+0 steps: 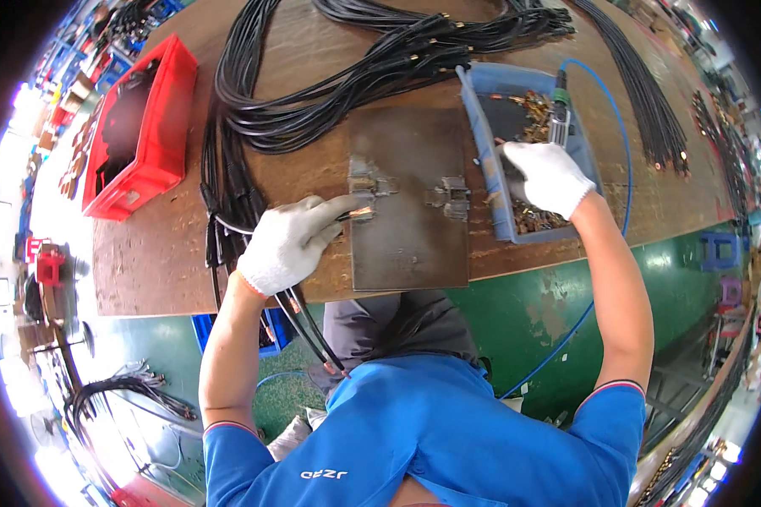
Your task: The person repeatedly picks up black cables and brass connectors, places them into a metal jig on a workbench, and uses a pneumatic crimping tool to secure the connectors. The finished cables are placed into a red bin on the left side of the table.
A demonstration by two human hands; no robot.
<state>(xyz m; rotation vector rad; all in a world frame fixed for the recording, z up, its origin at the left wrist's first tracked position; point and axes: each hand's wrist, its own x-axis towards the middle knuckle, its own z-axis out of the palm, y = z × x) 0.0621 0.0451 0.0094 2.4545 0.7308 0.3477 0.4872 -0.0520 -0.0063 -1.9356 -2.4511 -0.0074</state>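
My left hand, in a white glove, is closed around a black cable. The cable's bare copper end pokes out past my fingertips, over the left edge of a dark metal plate. Two small metal fixtures, a left one and a right one, sit on that plate. Also gloved, my right hand is inside a blue bin of small copper-coloured parts. Its fingers are curled together; what they hold is too small to make out. A green and silver air tool lies in the bin beyond this hand.
Bundles of black cables cover the far table, with another bundle at far right. A red crate stands at left. From the tool, a blue hose loops past my right arm. A blue crate is below the front edge.
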